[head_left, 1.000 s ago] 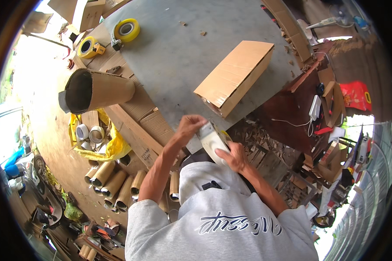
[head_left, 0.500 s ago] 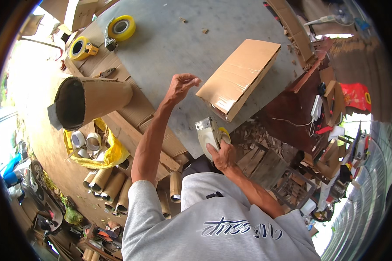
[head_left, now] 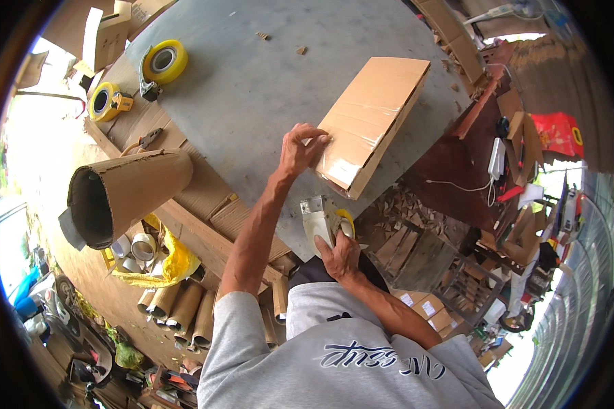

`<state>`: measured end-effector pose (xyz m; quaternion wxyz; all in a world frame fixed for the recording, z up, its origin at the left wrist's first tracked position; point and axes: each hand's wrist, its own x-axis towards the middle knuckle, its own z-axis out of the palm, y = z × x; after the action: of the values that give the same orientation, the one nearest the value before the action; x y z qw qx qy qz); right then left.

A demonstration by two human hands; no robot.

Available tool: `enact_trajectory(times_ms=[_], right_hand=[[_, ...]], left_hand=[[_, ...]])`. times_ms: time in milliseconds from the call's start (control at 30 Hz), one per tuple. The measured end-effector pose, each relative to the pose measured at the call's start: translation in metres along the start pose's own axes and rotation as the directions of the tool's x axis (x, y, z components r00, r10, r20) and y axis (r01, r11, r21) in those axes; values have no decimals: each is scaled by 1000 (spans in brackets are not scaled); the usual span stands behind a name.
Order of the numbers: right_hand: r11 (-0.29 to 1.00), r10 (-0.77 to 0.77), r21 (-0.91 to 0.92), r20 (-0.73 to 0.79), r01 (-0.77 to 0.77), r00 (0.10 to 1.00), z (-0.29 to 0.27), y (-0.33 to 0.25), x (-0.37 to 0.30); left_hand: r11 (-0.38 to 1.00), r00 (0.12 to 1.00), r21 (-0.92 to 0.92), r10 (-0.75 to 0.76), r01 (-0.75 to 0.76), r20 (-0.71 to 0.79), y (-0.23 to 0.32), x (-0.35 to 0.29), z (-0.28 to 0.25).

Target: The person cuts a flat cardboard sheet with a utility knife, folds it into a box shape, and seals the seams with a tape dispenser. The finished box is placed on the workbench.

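A flat brown cardboard box (head_left: 372,112) lies at a slant on the grey tabletop (head_left: 232,88), with shiny clear tape over its near end. At its left long edge, my left hand (head_left: 301,148) has its fingers bent and closed, the tips against the cardboard. Whatever the fingertips cover there is hidden. My right hand (head_left: 340,258) grips a pale hand-held tape dispenser (head_left: 315,219) with a yellow roll on its right side. The dispenser's metal front is just short of the box's near end, apart from it.
Two yellow tape rolls, one on a dispenser (head_left: 164,60), sit at the far left near pliers (head_left: 143,140). A large cardboard tube (head_left: 133,191) stands left of my arm. Below are a yellow bag (head_left: 174,262) and several tubes (head_left: 184,307). A white power strip (head_left: 496,158) lies right.
My left hand has moved right and slightly nearer, from beside the box onto its left edge. My right hand still holds the dispenser, shifted slightly left. The whole view has shifted a little.
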<state>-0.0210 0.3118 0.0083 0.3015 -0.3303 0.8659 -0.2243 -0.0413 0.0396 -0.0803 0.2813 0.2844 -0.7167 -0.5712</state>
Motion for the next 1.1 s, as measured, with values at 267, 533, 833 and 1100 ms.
enact_trajectory(times_ms=[267,533,833,1100], right_hand=[[999,24,-26,26,-23,999,2,1,7],[992,9,-127,-8,-10,1000,-18,-10,7],[936,-118,-322,87,141,989,-73,2,-3],[917,-251,-316,18,244,968,-115,62,-24]], left_hand=[[954,975,300,85,-19,-207,-18,8,11],[936,944,348,-162,55,286,135,-11,17],[854,880,520,-229,-23,415,122,-13,40],[897,863,440,-188,-43,469,124,-6,41]])
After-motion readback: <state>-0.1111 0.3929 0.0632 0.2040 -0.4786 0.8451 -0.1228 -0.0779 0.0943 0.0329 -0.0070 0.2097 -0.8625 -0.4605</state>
